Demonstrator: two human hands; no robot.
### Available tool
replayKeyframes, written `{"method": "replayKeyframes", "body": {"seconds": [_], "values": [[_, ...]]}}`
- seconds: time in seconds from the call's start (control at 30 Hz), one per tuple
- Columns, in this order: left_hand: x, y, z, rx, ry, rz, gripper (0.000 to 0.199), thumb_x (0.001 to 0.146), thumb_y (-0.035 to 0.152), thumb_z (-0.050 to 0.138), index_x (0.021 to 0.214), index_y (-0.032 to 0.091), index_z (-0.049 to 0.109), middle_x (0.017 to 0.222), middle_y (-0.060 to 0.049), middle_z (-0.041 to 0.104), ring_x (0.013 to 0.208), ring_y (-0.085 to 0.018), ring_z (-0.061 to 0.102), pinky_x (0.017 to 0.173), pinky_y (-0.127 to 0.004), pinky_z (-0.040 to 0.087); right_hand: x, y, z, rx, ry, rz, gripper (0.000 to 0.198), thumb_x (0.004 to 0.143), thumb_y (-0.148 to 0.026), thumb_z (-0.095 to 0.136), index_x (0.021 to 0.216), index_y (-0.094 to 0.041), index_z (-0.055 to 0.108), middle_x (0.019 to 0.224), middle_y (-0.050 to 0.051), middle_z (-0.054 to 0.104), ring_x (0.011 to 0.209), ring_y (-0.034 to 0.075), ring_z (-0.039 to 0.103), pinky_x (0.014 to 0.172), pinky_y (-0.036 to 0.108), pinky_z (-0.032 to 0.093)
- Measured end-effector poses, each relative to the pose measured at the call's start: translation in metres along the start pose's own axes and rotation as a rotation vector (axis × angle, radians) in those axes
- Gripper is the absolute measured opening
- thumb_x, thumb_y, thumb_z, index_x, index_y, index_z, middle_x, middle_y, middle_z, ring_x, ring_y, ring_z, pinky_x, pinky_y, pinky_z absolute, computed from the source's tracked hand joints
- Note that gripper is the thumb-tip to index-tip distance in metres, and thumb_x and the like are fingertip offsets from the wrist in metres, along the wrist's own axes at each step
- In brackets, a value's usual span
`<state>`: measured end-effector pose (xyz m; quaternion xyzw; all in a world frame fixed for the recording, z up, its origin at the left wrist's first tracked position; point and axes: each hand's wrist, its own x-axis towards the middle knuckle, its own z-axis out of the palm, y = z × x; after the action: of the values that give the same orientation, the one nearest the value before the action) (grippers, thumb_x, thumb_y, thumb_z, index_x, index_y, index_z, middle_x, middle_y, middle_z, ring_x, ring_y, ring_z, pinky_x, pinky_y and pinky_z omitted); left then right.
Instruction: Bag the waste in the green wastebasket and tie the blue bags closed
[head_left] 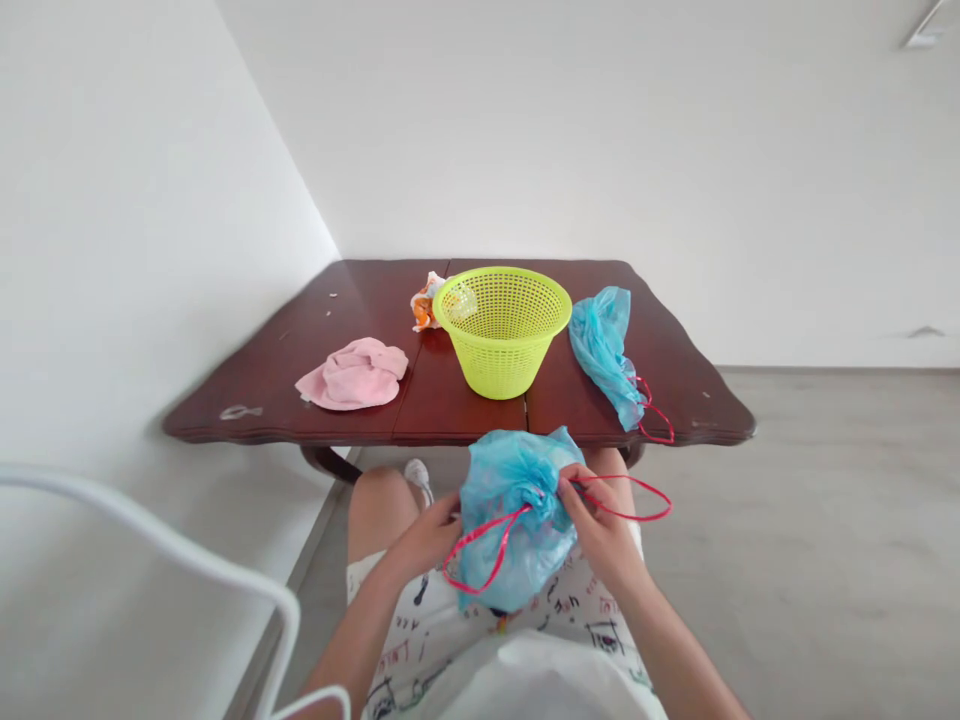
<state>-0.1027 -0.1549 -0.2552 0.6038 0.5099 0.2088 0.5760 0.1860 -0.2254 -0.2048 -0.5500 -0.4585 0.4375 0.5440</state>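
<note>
A translucent blue drawstring plastic bag [517, 560] rests over my lap, its mouth gathered in the middle. Two red string loops stick out from it, one to each side. My left hand [429, 540] grips the bag's left side, with the fingertips partly hidden behind the plastic. Close to the gathered mouth, my right hand [589, 510] pinches the bag at the base of the right loop. Beyond the bag, on the table, stands a yellow-green plastic basket [501, 365].
The dark red wooden table [457, 415] has wavy edges and meets the wall. On it lie a pink cloth [356, 375], a crumpled orange-and-white wrapper [424, 303] and a second blue drawstring bag [600, 345]. A white curved tube [187, 555] crosses the lower left.
</note>
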Motion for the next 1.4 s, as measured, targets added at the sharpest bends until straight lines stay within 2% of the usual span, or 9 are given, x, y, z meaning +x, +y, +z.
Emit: {"method": "replayKeyframes", "body": {"seconds": [0.17, 0.3, 0.4, 0.53, 0.7, 0.83, 1.03, 1.23, 1.4], "values": [[-0.014, 0.043, -0.013, 0.093, 0.222, 0.221, 0.050, 0.119, 0.061, 0.056, 0.140, 0.024, 0.082, 0.147, -0.016, 0.084, 0.140, -0.036, 0.077, 0.126, -0.050, 0.057, -0.001, -0.017, -0.002, 0.075, -0.035, 0.013, 0.054, 0.107, -0.081, 0.079, 0.092, -0.029, 0.070, 0.077, -0.002, 0.048, 0.067, 0.018, 0.045, 0.059, 0.033, 0.045], [-0.022, 0.079, 0.010, -0.047, -0.096, 0.454, 0.050, 0.116, 0.066, 0.069, 0.142, 0.024, 0.080, 0.139, -0.013, 0.085, 0.129, -0.033, 0.080, 0.116, -0.042, 0.060, 0.002, -0.024, 0.006, 0.057, -0.101, 0.009, 0.053, 0.107, -0.080, 0.079, 0.095, -0.029, 0.072, 0.083, 0.000, 0.058, 0.073, 0.019, 0.052, 0.066, 0.033, 0.049], [-0.013, 0.091, 0.032, 0.011, -0.131, 0.414, 0.045, 0.103, 0.051, 0.091, 0.134, 0.023, 0.078, 0.121, -0.007, 0.085, 0.108, -0.026, 0.078, 0.096, -0.034, 0.059, 0.004, -0.022, 0.012, 0.144, -0.160, 0.034, 0.055, 0.102, -0.084, 0.083, 0.112, -0.031, 0.075, 0.096, 0.004, 0.071, 0.082, 0.024, 0.067, 0.074, 0.038, 0.059], [0.002, 0.088, 0.049, -0.137, 0.024, 0.368, 0.026, 0.098, 0.041, 0.087, 0.108, 0.021, 0.072, 0.096, 0.000, 0.073, 0.087, -0.019, 0.065, 0.080, -0.029, 0.051, -0.004, -0.012, 0.020, 0.165, -0.059, -0.068, 0.064, 0.095, -0.077, 0.094, 0.136, -0.036, 0.068, 0.118, 0.008, 0.078, 0.102, 0.031, 0.078, 0.087, 0.044, 0.067], [-0.001, 0.081, 0.054, -0.021, 0.077, 0.450, 0.023, 0.096, 0.028, 0.084, 0.114, 0.022, 0.071, 0.106, -0.002, 0.076, 0.098, -0.022, 0.068, 0.090, -0.033, 0.053, -0.013, 0.002, 0.029, -0.049, -0.052, -0.121, 0.040, 0.106, -0.058, 0.089, 0.129, -0.029, 0.075, 0.122, 0.008, 0.081, 0.112, 0.028, 0.079, 0.100, 0.042, 0.067], [-0.006, 0.076, 0.048, -0.069, -0.083, 0.514, 0.035, 0.108, 0.030, 0.080, 0.140, 0.024, 0.069, 0.134, -0.010, 0.077, 0.121, -0.027, 0.074, 0.107, -0.039, 0.059, -0.007, 0.006, 0.028, -0.085, -0.005, -0.127, 0.028, 0.113, -0.051, 0.077, 0.126, -0.026, 0.079, 0.120, 0.009, 0.083, 0.111, 0.028, 0.079, 0.100, 0.041, 0.066], [0.001, 0.067, 0.035, -0.120, -0.073, 0.414, 0.036, 0.111, 0.054, 0.086, 0.106, 0.021, 0.073, 0.102, -0.004, 0.077, 0.098, -0.022, 0.073, 0.091, -0.033, 0.057, -0.001, -0.001, 0.017, -0.052, -0.194, -0.145, 0.023, 0.115, -0.049, 0.076, 0.121, -0.028, 0.081, 0.124, 0.009, 0.083, 0.119, 0.029, 0.077, 0.111, 0.044, 0.063], [0.010, 0.063, 0.019, -0.413, 0.126, 0.293, 0.051, 0.101, 0.067, 0.095, 0.100, 0.020, 0.075, 0.091, -0.001, 0.076, 0.082, -0.016, 0.067, 0.077, -0.027, 0.054, 0.006, 0.002, -0.002, 0.076, -0.086, -0.022, 0.045, 0.108, -0.064, 0.084, 0.089, -0.026, 0.067, 0.088, 0.002, 0.065, 0.081, 0.021, 0.060, 0.074, 0.032, 0.053], [0.008, 0.059, -0.001, -0.863, 0.228, 0.164, 0.052, 0.084, 0.048, 0.113, 0.108, 0.022, 0.075, 0.092, 0.004, 0.074, 0.073, -0.011, 0.064, 0.070, -0.021, 0.055, 0.011, 0.001, -0.020, 0.235, 0.054, 0.041, 0.051, 0.102, -0.064, 0.091, 0.084, -0.025, 0.064, 0.090, 0.003, 0.069, 0.078, 0.019, 0.057, 0.071, 0.031, 0.048]]}}
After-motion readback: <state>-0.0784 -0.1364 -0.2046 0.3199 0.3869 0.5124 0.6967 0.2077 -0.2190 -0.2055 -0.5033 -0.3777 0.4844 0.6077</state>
